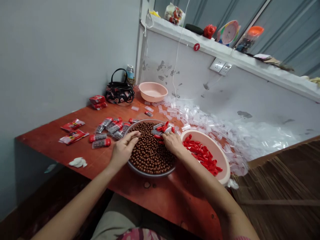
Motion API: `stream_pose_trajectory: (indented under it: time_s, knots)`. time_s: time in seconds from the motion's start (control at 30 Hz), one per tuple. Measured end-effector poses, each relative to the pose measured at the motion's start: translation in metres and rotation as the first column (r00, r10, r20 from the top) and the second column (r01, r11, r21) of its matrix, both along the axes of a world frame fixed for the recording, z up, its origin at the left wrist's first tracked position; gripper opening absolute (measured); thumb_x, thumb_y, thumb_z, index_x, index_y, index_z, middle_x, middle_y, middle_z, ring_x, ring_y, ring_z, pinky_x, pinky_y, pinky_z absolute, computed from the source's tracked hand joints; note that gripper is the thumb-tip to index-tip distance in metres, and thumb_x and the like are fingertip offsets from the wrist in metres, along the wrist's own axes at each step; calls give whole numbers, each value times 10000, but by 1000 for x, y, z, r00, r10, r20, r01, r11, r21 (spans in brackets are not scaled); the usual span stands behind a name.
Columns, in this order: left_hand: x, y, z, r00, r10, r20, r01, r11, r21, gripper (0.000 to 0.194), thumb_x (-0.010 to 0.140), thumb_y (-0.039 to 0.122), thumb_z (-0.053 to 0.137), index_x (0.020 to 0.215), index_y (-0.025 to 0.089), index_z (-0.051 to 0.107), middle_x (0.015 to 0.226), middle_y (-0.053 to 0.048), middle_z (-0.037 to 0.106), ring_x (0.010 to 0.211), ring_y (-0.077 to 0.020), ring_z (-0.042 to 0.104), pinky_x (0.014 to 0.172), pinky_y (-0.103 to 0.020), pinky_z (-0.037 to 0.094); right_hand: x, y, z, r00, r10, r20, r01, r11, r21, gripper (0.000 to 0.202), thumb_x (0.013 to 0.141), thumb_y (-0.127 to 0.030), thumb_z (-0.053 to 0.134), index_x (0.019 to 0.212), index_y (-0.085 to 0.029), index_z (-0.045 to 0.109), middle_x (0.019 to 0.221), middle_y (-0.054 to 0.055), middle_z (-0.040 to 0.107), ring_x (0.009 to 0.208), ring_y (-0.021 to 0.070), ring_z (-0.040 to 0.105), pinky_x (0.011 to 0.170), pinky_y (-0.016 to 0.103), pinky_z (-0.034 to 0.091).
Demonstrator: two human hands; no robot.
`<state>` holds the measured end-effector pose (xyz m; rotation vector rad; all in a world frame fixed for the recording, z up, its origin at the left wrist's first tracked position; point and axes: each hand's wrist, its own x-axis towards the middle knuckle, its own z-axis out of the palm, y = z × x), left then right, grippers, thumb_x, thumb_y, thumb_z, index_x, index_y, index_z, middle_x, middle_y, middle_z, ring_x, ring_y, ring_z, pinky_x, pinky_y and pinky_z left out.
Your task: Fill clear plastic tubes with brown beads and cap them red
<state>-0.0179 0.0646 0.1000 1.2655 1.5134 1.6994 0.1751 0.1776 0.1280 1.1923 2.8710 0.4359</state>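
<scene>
A round metal bowl (152,174) full of brown balls (150,156) stands near the table's front edge. My left hand (123,148) is over the bowl's left rim, with thumb and fingers apart and nothing visible between them. At the bowl's right side, my right hand (172,141) has its fingers curled at a small heap of clear containers and red caps (165,127) on the balls. What those fingers hold is too small to make out. Right of the bowl, a pink basin (222,160) holds many red caps (202,153).
Filled containers with red ends (101,143) and red packets (73,136) lie left on the red table (100,163). Behind are a handbag (120,92) and another pink basin (153,96). Clear empty containers (195,115) pile along the wall; cardboard (282,180) stands at right.
</scene>
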Motion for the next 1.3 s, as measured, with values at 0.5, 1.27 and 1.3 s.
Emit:
stream_pose_trajectory:
  time_s: [0.5, 1.27, 1.3]
  knots:
    - [29, -5, 3, 918, -40, -394, 58, 998, 33, 285, 814, 296, 489, 1044, 190, 619, 1049, -45, 662, 956, -182, 611, 878, -312, 459, 29, -3, 10, 987, -159, -10, 159, 987, -31, 255, 863, -227, 373, 1058, -199, 534, 1071, 108, 548, 927, 223, 545, 762, 340, 413]
    - [31, -9, -6, 995, -6, 98, -1, 997, 75, 294, 807, 345, 513, 1006, 158, 623, 998, -73, 670, 845, -194, 655, 776, -336, 547, -20, 46, 16, 867, 466, 176, -470, 882, -18, 146, 892, -166, 392, 962, -144, 519, 917, 82, 570, 882, 173, 492, 723, 276, 411]
    - [31, -9, -6, 991, -6, 132, -5, 996, 86, 293, 805, 345, 517, 998, 152, 623, 987, -74, 671, 840, -195, 656, 772, -340, 550, -17, 43, 17, 872, 466, 146, -467, 884, -33, 142, 896, -183, 392, 940, -144, 521, 887, 76, 573, 881, 170, 486, 728, 270, 406]
